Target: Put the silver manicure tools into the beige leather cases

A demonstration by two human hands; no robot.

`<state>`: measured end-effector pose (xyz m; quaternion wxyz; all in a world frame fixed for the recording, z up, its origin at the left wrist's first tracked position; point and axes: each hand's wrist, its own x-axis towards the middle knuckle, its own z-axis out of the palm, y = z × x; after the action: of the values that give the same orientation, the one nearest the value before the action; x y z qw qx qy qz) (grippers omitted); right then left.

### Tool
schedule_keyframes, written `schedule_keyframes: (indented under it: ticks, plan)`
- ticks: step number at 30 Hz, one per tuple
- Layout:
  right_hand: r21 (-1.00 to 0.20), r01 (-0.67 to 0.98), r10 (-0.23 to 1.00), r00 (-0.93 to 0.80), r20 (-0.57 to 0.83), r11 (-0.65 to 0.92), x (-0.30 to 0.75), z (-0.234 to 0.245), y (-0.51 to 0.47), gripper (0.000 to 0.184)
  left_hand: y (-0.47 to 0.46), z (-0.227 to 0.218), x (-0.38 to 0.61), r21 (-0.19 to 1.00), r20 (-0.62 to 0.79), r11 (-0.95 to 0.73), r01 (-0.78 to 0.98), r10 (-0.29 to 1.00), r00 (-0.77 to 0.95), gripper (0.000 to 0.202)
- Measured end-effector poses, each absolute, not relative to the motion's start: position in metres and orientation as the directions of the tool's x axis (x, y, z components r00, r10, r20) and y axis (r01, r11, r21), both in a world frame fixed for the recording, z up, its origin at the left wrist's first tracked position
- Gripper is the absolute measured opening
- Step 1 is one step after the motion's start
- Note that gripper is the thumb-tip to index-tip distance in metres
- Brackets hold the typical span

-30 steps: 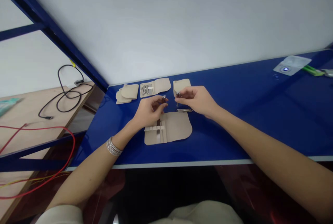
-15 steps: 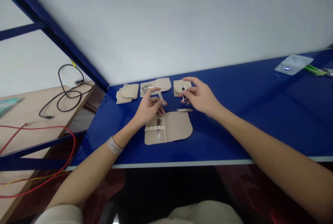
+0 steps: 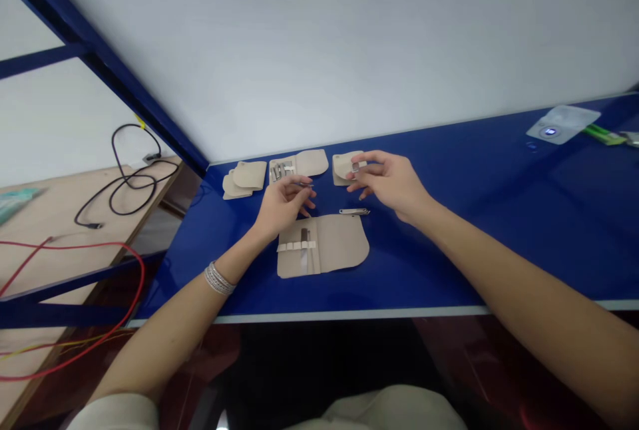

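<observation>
Steel manicure tool (image 3: 303,184), long axis sideways, tip rightward, pinched in left hand (image 3: 283,205)

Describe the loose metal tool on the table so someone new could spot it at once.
On the blue table, find the open beige case nearest the person. Just beyond its far edge, between the left hand and right hand, lies a slim metal nail clipper. Unlike the tools tucked in the cases, it rests loose on the blue surface.
</observation>
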<state>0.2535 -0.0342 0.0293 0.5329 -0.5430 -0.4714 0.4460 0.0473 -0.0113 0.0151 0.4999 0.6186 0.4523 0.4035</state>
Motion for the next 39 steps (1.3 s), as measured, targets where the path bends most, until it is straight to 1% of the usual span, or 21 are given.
schedule_keyframes:
  ticks: [2,5,7,9,12,14,16,18,21,23,25,27,29,32,35,39]
  plan:
    - [-0.998,0.050,0.987,0.154,0.048,0.040,0.254,0.030,-0.035,0.025,-0.011,0.015,0.047,0.977,0.055,-0.103,0.187,0.967,0.247,0.022]
    - [-0.997,0.071,0.989,0.137,0.051,0.042,0.255,0.030,-0.036,0.026,-0.012,0.015,0.045,0.964,0.098,-0.148,0.221,0.970,0.222,0.027]
    - [-0.995,0.096,0.994,0.111,0.022,0.012,0.255,0.029,-0.036,0.025,-0.013,0.015,0.044,0.942,0.158,-0.209,0.264,0.967,0.202,0.030]
    - [-0.990,0.138,0.996,0.088,0.018,0.006,0.255,0.028,-0.037,0.030,-0.013,0.016,0.043,0.896,0.245,-0.289,0.336,0.955,0.168,0.029]
    - [-0.980,0.189,0.995,0.069,0.071,0.057,0.255,0.027,-0.038,0.036,-0.013,0.016,0.041,0.814,0.369,-0.387,0.433,0.920,0.128,0.026]
    - [-0.978,0.191,0.995,0.054,0.089,0.077,0.255,0.025,-0.038,0.036,-0.012,0.016,0.041,0.792,0.402,-0.415,0.447,0.906,0.129,0.024]
    - [-0.980,0.185,0.996,0.046,0.077,0.068,0.254,0.024,-0.037,0.034,-0.011,0.015,0.041,0.799,0.386,-0.413,0.438,0.910,0.154,0.023]
    - [-0.974,0.221,0.995,0.066,0.071,0.055,0.255,0.023,-0.036,0.033,-0.010,0.013,0.041,0.819,0.331,-0.378,0.431,0.926,0.181,0.023]
    - [-0.921,0.384,0.989,0.103,0.108,0.061,0.256,0.022,-0.036,0.034,-0.008,0.009,0.040,0.829,0.257,-0.330,0.451,0.942,0.217,0.022]
    - [-0.864,0.498,0.988,0.085,0.131,0.071,0.257,0.023,-0.036,0.029,-0.007,0.007,0.039,0.815,0.235,-0.322,0.482,0.944,0.233,0.021]
    - [-0.823,0.564,0.991,0.051,0.121,0.072,0.258,0.024,-0.037,0.024,-0.005,0.004,0.039,0.788,0.225,-0.323,0.524,0.943,0.243,0.021]
    - [-0.799,0.599,0.995,0.028,0.099,0.062,0.258,0.024,-0.036,0.026,-0.003,0.003,0.038,0.754,0.215,-0.318,0.575,0.946,0.242,0.021]
    - [-0.766,0.639,0.992,0.037,0.121,0.069,0.260,0.021,-0.034,0.025,-0.002,0.003,0.037,0.712,0.207,-0.307,0.632,0.951,0.228,0.020]
    - [-0.681,0.729,0.984,0.066,0.166,0.067,0.266,0.015,-0.026,0.026,0.001,0.003,0.034,0.622,0.206,-0.305,0.721,0.952,0.225,0.020]
    - [-0.630,0.777,0.990,0.091,0.110,-0.001,0.274,0.011,-0.020,0.024,0.003,0.004,0.032,0.556,0.206,-0.321,0.767,0.947,0.246,0.021]
    - [-0.625,0.778,0.993,0.108,0.042,-0.058,0.278,0.010,-0.017,0.015,0.004,0.006,0.032,0.542,0.199,-0.334,0.771,0.943,0.268,0.022]
